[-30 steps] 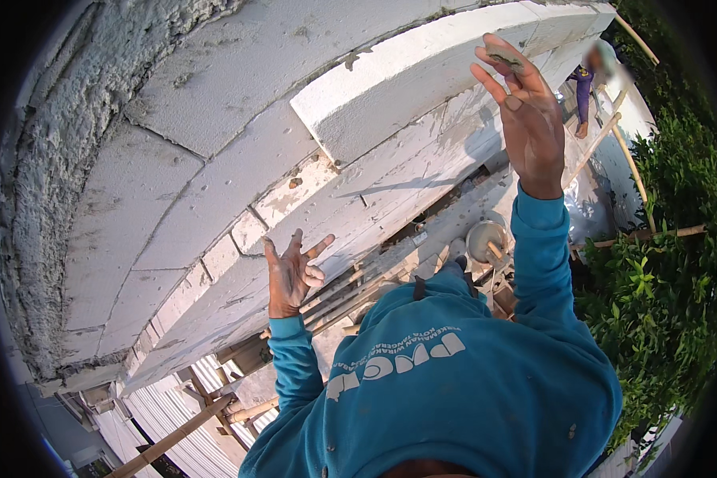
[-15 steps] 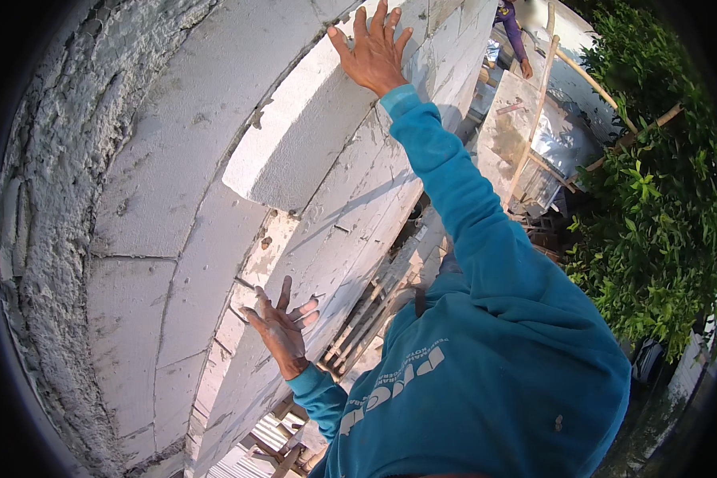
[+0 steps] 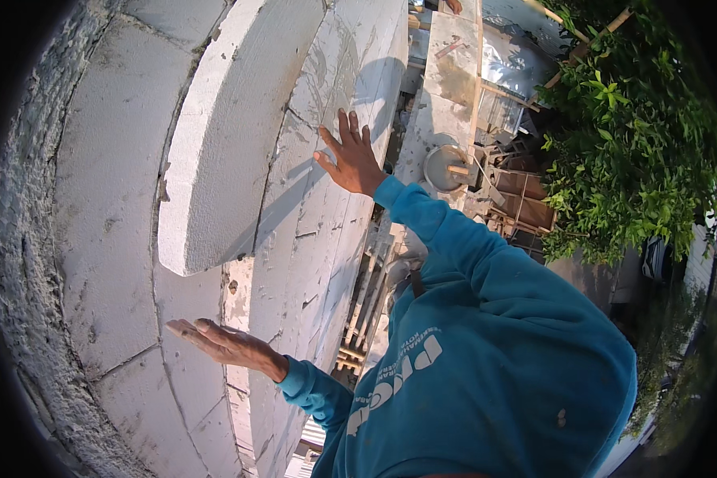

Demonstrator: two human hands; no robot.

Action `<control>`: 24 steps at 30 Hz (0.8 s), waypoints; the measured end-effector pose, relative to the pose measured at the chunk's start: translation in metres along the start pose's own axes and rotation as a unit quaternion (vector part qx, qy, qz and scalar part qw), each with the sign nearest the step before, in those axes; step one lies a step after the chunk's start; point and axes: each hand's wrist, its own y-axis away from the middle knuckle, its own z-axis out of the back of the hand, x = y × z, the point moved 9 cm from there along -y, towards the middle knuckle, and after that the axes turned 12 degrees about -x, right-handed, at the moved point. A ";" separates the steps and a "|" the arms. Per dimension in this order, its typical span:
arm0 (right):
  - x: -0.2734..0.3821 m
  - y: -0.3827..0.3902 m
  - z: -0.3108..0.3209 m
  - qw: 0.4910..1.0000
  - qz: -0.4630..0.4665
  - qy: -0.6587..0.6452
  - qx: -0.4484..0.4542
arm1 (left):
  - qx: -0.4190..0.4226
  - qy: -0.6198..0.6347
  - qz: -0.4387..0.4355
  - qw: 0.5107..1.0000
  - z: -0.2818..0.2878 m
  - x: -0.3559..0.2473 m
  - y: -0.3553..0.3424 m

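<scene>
A white lightweight concrete block (image 3: 235, 147) sits along the top of a pale block wall (image 3: 283, 299), with its near end exposed. My right hand (image 3: 352, 162) is open with fingers spread, over the wall's side face to the right of the block; whether it touches the wall I cannot tell. Just below the block's near end, my left hand (image 3: 235, 348) is held flat and edge-on, fingers stretched out together. It appears apart from the block and grips nothing. Patches of mortar show on the ledge between the left hand and the block.
Rough grey mortar (image 3: 24, 263) runs along the far left. To the right, a plank platform (image 3: 446, 88) holds a round bucket (image 3: 446, 167) with a grey mix. Bamboo poles (image 3: 526, 99) and a leafy tree (image 3: 621, 143) stand beyond. Another person's hand (image 3: 454, 5) shows at the top edge.
My right hand has left the block and come down over the wall's side. My left hand has turned from spread fingers to a flat, edge-on pose nearer the block's end. The view has shifted.
</scene>
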 end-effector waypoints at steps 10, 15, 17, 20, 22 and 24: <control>-0.163 0.153 -0.063 0.910 -0.200 -0.114 0.344 | 0.005 0.000 -0.279 0.960 -0.115 -0.142 -0.018; -0.292 0.144 -0.033 0.902 -0.246 -0.055 0.351 | 0.003 -0.111 -0.255 0.960 -0.178 -0.158 -0.016; -0.357 0.128 -0.005 0.912 -0.304 -0.013 0.276 | -0.040 -0.137 -0.272 0.952 -0.185 -0.161 -0.016; -0.443 0.123 0.048 0.887 -0.393 0.064 0.232 | -0.060 -0.189 -0.256 0.946 -0.191 -0.156 -0.017; -0.477 0.134 0.076 0.863 -0.440 0.114 0.219 | -0.083 -0.210 -0.246 0.943 -0.192 -0.155 -0.017; -0.497 0.148 0.098 0.833 -0.475 0.179 0.221 | -0.091 -0.226 -0.249 0.937 -0.195 -0.156 -0.017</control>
